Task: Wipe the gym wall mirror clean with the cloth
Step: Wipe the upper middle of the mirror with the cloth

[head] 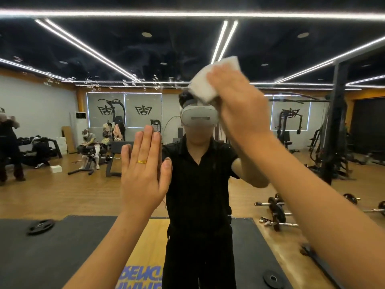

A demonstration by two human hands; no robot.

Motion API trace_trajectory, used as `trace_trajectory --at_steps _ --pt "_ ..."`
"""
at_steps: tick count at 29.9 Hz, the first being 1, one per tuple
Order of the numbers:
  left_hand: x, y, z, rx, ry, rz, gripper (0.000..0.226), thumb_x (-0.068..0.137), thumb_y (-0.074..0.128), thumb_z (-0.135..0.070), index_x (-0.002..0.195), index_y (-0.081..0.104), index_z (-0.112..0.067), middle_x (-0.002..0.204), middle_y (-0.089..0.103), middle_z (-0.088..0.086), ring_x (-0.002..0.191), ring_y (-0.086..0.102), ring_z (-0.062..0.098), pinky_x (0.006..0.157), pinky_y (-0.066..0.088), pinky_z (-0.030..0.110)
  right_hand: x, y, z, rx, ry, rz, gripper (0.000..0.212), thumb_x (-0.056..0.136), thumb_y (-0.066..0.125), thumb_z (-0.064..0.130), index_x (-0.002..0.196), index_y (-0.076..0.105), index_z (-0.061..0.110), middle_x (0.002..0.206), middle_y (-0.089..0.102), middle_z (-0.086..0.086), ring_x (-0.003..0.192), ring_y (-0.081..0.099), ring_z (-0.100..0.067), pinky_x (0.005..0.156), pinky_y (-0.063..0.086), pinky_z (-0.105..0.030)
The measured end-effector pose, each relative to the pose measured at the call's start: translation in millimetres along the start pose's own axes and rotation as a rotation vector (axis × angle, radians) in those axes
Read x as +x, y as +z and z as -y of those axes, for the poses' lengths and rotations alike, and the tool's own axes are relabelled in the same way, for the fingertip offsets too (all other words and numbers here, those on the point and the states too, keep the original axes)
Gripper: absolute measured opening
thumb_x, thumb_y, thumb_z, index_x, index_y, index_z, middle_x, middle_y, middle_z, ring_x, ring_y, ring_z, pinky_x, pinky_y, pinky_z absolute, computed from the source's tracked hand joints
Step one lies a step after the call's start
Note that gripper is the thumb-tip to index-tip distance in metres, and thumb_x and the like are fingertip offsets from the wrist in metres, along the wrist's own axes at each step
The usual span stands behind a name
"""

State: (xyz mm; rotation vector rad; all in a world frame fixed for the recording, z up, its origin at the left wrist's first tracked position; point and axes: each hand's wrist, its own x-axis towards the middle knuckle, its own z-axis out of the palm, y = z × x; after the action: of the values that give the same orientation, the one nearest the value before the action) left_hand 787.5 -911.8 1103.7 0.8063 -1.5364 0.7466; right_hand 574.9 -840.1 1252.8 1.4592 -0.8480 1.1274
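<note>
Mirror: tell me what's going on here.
A person faces the mirror and is wiping it. The right hand, blurred, presses a white cloth to it high up. The left hand lies flat against it lower down, fingers straight. Droplets at upper left are not yet wiped.

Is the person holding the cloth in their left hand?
No, the cloth is under the right hand; the left hand is flat and empty.

Forearms point(108, 243) bare — gold ring point(141, 161) on left hand point(143, 176); reflected black shirt point(198, 174), white headset point(198, 118).
</note>
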Motion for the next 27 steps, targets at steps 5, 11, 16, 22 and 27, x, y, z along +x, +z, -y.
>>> trace_trajectory --at_steps 5,11,16,22,27 --pt "-0.3 1.0 0.1 0.002 0.001 -0.01 0.061 0.106 0.034 -0.035 0.161 0.027 -0.009 0.17 0.02 0.011 0.159 0.014 0.025 0.128 0.01 0.054 -15.1 -23.6 -23.0 -0.07 0.282 -0.104 0.043 0.107 0.044 0.029 0.138 0.062 0.007 0.139 0.064 -0.016 0.118 0.067 -0.036 0.093 0.053 -0.032" --pt "0.0 -0.9 0.2 0.007 0.002 0.006 0.061 0.108 0.03 -0.037 0.161 0.026 -0.008 0.17 0.02 0.01 0.159 0.012 0.023 0.128 0.01 0.054 -30.8 7.7 31.7 -0.002 -0.003 0.087 0.041 0.09 0.066 0.005 0.131 0.066 0.01 0.147 0.057 -0.017 0.138 0.052 -0.041 0.09 0.059 -0.053" --pt "-0.1 -2.2 1.4 0.016 0.011 0.02 0.062 0.107 0.034 -0.036 0.162 0.025 -0.008 0.171 0.018 0.011 0.159 0.011 0.024 0.129 0.007 0.051 -38.8 -26.6 -28.5 -0.083 -0.035 0.112 0.034 0.105 0.059 0.022 0.138 0.062 0.015 0.151 0.054 -0.014 0.117 0.065 -0.035 0.087 0.058 -0.038" --pt "0.7 -1.8 0.0 0.03 0.005 0.017 0.062 0.107 0.033 -0.036 0.161 0.026 -0.008 0.171 0.018 0.011 0.159 0.012 0.025 0.129 0.006 0.05 -31.8 -13.6 -0.5 -0.044 0.389 -0.099 0.04 0.102 0.047 0.015 0.138 0.062 0.008 0.151 0.053 -0.016 0.139 0.051 -0.041 0.104 0.051 -0.046" --pt "2.2 -3.8 -1.2 0.04 0.008 0.011 0.061 0.108 0.034 -0.035 0.161 0.028 -0.007 0.169 0.021 0.013 0.158 0.015 0.027 0.129 0.009 0.051 -31.0 15.8 56.5 0.01 0.105 0.029 0.044 0.093 0.055 0.008 0.136 0.062 0.007 0.148 0.056 -0.018 0.138 0.051 -0.04 0.092 0.057 -0.048"
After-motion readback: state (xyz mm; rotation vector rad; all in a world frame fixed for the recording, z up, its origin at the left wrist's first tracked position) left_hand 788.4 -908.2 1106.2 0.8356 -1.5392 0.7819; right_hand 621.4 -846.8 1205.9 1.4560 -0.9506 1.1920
